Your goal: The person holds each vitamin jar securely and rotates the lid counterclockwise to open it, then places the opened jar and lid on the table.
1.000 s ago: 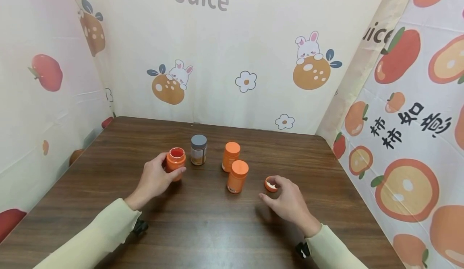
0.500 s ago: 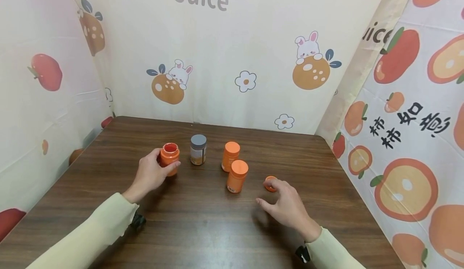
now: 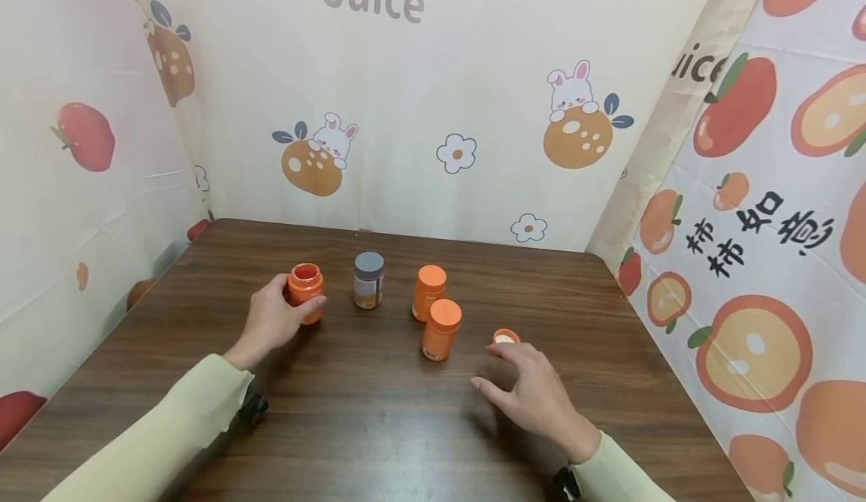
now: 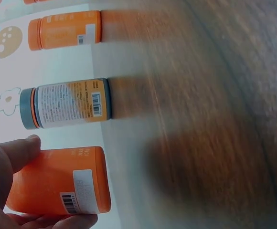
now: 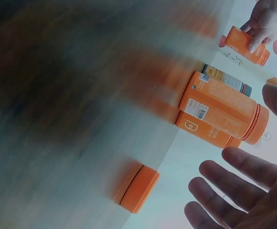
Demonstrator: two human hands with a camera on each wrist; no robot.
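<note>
My left hand [image 3: 274, 318] grips an uncapped orange bottle [image 3: 306, 291] round its side, its red-rimmed mouth facing up. In the left wrist view the held bottle [image 4: 57, 181] shows a white barcode label, thumb on one side and fingers on the other. My right hand [image 3: 537, 393] hovers with spread, relaxed fingers and holds nothing. Just beyond its fingertips an orange cap [image 3: 506, 334] lies on the table, its pale inside upward and partly covered by the hand. The right wrist view shows this cap [image 5: 139, 189] apart from the fingers [image 5: 234, 186].
A grey-lidded bottle [image 3: 368, 280] stands right of the held one. Two capped orange bottles, a front one [image 3: 442, 331] and a rear one [image 3: 429, 291], stand close together mid-table. Printed curtains [image 3: 406, 111] border the wooden table [image 3: 379, 427] at the back and sides.
My left hand has moved left and slightly away with the uncapped bottle, farther from the grey-lidded one. My right hand has shifted slightly left and nearer the body, uncovering more of the cap.
</note>
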